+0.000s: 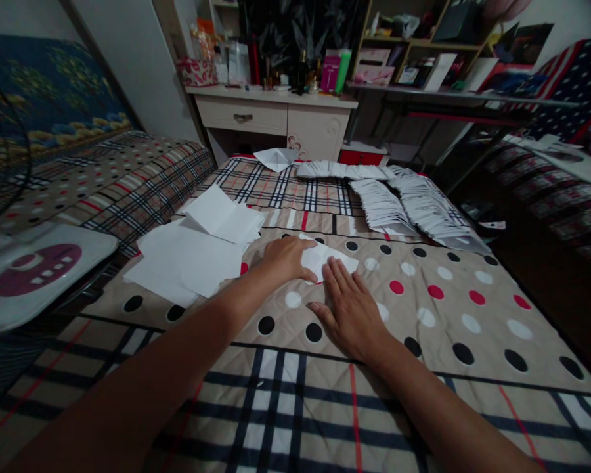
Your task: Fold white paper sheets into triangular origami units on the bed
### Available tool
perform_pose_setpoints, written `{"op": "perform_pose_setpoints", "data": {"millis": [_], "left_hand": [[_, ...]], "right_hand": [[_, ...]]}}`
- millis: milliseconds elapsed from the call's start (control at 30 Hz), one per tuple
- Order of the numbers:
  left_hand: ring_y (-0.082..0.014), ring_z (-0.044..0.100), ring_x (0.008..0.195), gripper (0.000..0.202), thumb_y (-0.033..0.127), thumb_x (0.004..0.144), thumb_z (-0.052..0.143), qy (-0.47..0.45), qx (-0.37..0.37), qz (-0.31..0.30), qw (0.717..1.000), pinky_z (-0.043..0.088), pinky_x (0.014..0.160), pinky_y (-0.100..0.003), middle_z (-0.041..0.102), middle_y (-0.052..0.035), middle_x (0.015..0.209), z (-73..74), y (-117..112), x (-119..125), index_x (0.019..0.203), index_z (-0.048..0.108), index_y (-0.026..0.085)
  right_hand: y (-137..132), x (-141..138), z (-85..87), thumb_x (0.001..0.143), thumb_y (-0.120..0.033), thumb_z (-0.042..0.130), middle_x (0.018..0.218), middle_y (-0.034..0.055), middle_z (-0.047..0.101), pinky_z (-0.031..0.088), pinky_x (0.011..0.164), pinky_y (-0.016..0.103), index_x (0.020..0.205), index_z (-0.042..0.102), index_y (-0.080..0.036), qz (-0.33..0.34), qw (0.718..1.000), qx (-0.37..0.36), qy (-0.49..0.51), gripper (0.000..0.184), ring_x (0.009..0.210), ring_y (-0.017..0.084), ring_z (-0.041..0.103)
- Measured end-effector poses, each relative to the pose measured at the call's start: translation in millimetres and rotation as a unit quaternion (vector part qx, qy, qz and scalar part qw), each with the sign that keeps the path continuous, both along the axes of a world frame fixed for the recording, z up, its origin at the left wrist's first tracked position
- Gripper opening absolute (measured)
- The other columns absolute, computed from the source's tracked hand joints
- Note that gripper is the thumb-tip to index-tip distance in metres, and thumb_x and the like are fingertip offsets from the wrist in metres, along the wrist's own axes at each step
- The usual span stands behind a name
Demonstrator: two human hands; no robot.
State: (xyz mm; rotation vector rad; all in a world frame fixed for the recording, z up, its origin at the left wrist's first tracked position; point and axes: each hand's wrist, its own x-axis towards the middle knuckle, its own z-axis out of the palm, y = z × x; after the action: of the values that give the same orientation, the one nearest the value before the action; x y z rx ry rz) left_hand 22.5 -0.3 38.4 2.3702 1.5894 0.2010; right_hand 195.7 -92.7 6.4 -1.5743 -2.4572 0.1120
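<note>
A small folded white sheet of paper point(335, 255) lies flat on the quilted bedspread. My left hand point(288, 256) rests over its left end, thumb and forefinger spread apart on the paper; the other fingers are partly hidden. My right hand point(352, 309) is laid flat across the sheet's lower right part, fingers stretched out and thumb off to the side. To the left of my hands is a loose pile of larger white sheets point(177, 253), the top one creased.
Rows of folded white papers point(431, 207) stand packed at the bed's far right, with another row point(345, 171) along the far edge. A single creased sheet point(277, 159) lies there too. Beyond are a white dresser point(256, 115) and a shelf desk point(438, 92). A white plastic stool point(44, 272) is at left.
</note>
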Motion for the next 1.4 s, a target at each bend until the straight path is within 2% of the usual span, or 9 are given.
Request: {"op": "perform_pose_setpoints", "data": {"millis": [133,400,533,600,633,767,1000,1200,1400], "left_hand": [[-0.0324,0.051,0.117,0.076,0.055,0.057,0.082,0.037,0.073,-0.021,0.996,0.042,0.095,-0.043,0.055,-0.0096,0.128,0.2,12.1,6.3,0.126,0.062,0.03],[-0.0305,0.052,0.113,0.053,0.05,0.064,0.08,0.053,0.057,-0.01,0.997,0.04,0.095,-0.043,0.06,-0.0088,0.118,3.9,40.8,14.2,0.106,0.065,0.023],[-0.0267,0.059,0.103,0.053,0.051,0.065,0.078,0.043,0.016,-0.017,0.999,0.045,0.086,-0.036,0.067,-0.0075,0.111,0.1,49.9,13.5,0.107,0.064,0.022],[-0.0264,0.061,0.101,0.056,0.052,0.064,0.078,0.036,0.011,-0.011,0.999,0.046,0.084,-0.035,0.068,-0.0083,0.113,-2.9,51.8,12.9,0.109,0.065,0.021],[-0.0269,0.061,0.102,0.057,0.053,0.063,0.078,0.032,0.012,-0.005,0.999,0.046,0.084,-0.035,0.068,-0.009,0.113,-4.1,52.0,12.5,0.109,0.066,0.02],[-0.0275,0.063,0.099,0.052,0.051,0.062,0.079,-0.002,0.006,0.012,1.0,0.047,0.083,-0.035,0.069,-0.0107,0.106,-4.9,47.1,8.9,0.102,0.069,0.018],[-0.024,0.065,0.085,0.042,0.043,0.06,0.082,-0.082,-0.044,0.002,0.996,0.046,0.073,-0.031,0.071,-0.0081,0.089,-3.1,15.4,-4.1,0.09,0.072,0.015],[-0.0215,0.064,0.088,0.044,0.041,0.064,0.081,-0.12,0.005,0.027,0.992,0.046,0.075,-0.03,0.071,-0.0053,0.1,-15.4,0.8,-10.6,0.101,0.07,0.019],[-0.0201,0.058,0.103,0.043,0.039,0.066,0.083,-0.141,0.087,-0.032,0.986,0.045,0.091,-0.033,0.066,-0.0031,0.106,-25.2,2.3,-14.9,0.104,0.071,0.023]], "right_hand": [[0.0,-0.4,-0.3,0.093,-0.055,0.042,0.157,0.0219,0.022,0.023,0.116,0.054,0.148,0.033,-0.003,-0.006,1.0,-0.005,-0.003,0.076,0.147,0.032,0.019],[4.8,3.0,0.8,0.096,-0.05,0.04,0.155,0.0196,0.031,0.025,0.115,0.055,0.145,0.041,-0.006,-0.009,0.999,-0.008,0.044,0.066,0.145,0.032,0.026],[23.6,12.4,-2.7,0.098,-0.036,0.039,0.141,0.0114,0.054,0.039,0.106,0.047,0.116,0.068,-0.019,-0.04,0.987,0.016,0.154,0.038,0.129,0.027,0.049],[36.3,17.0,-6.1,0.093,-0.035,0.048,0.128,0.0112,0.062,0.046,0.097,0.042,0.098,0.072,-0.02,-0.081,0.975,0.048,0.203,0.029,0.117,0.026,0.056],[42.5,18.9,-7.8,0.089,-0.035,0.055,0.125,0.013,0.062,0.046,0.095,0.042,0.1,0.071,-0.018,-0.103,0.97,0.071,0.209,0.025,0.114,0.028,0.056],[59.2,25.2,-11.0,0.076,-0.036,0.068,0.118,0.0162,0.061,0.045,0.091,0.046,0.123,0.058,-0.013,-0.15,0.967,0.097,0.182,0.054,0.109,0.032,0.055],[52.5,32.6,-3.2,0.078,-0.026,0.064,0.095,0.0066,0.066,0.047,0.071,0.033,0.123,0.06,-0.017,-0.14,0.971,0.023,0.195,0.046,0.077,0.02,0.06],[58.8,31.8,0.5,0.072,-0.039,0.074,0.108,0.0107,0.063,0.046,0.083,0.04,0.119,0.065,-0.02,-0.13,0.982,0.036,0.136,0.053,0.099,0.028,0.058],[72.5,35.1,-5.9,0.07,-0.046,0.077,0.121,0.0101,0.061,0.041,0.094,0.046,0.116,0.068,-0.022,-0.1,0.982,0.045,0.154,0.052,0.108,0.03,0.054]]}}
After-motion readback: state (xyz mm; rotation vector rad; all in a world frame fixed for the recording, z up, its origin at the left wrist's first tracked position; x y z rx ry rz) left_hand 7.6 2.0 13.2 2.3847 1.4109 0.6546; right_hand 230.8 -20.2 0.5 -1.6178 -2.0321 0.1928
